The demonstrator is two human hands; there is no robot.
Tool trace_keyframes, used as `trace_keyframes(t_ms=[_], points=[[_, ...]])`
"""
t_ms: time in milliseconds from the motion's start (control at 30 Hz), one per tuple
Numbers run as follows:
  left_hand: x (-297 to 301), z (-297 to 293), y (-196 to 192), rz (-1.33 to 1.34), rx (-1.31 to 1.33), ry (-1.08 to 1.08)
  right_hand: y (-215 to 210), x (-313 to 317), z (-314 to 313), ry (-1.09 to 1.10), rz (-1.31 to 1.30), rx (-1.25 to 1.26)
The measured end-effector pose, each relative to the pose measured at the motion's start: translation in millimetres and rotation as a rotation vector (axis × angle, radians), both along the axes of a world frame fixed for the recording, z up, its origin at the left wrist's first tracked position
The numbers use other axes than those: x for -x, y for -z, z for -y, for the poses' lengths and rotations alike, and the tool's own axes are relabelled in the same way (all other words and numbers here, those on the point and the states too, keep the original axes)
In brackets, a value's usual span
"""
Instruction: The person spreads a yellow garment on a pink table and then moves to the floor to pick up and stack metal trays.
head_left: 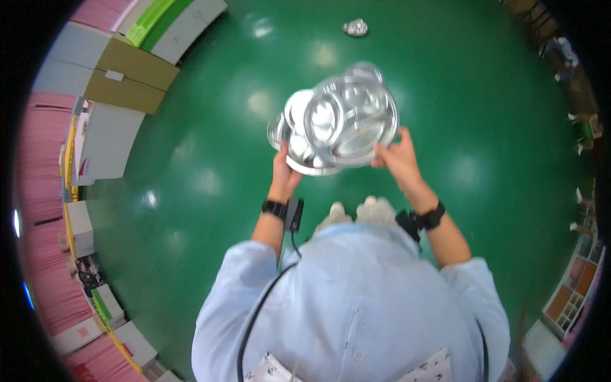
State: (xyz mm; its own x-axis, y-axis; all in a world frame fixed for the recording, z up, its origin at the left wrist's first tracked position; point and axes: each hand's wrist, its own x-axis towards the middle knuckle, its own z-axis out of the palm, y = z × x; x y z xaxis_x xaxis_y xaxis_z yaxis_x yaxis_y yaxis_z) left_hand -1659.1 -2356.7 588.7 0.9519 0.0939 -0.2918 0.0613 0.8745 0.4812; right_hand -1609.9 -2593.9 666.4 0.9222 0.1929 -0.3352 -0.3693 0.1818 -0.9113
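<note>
Two shiny steel divided plates overlap in front of me above the green floor. My right hand (400, 160) grips the near right rim of the upper divided plate (363, 141), thumb on top and fingers around the edge. It has a rounded lug at its far end and several hollows, and looks slightly smeared by motion. Behind its left side lies the lower divided plate (298, 148), partly hidden. My left hand (284, 173) holds that one by its near left edge, with the thumb on the rim and the fingers mostly underneath.
A small shiny metal object (355, 27) lies farther off on the floor. White and tan cabinets (130, 79) and a pale box (108, 140) line the left side before pink curtains (44, 165). At the lower right stands a shelf with compartments (571, 293).
</note>
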Motion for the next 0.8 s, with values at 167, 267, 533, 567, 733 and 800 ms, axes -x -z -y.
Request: trace_keyframes(t_ms=[167, 267, 533, 567, 733, 800], points=[[-12.1, 17.0, -44.8, 0.023, 0.043, -0.056, -49.4, 4.4, -10.0, -0.140, 0.027, 0.032], [-21.0, 29.9, -64.3, 0.009, 0.024, -0.090, -61.8, 2.9, -13.4, -0.138, -0.044, 0.026], [-47.7, 39.6, -32.6, 0.029, 0.058, -0.167, -51.2, -52.8, 27.6, -0.538, 0.074, 0.524], [-61.6, 42.6, -17.7, 0.044, 0.105, -0.199, -39.7, -77.0, 40.7, -0.556, 0.100, 0.528], [-92.2, 66.1, 1.7, 0.003, 0.161, -0.178, 0.6, -139.7, 69.5, -0.484, 0.122, 0.320], [-99.9, 70.6, 7.0, 0.025, 0.134, -0.198, 13.1, -153.3, 63.6, -0.519, -0.016, 0.065]])
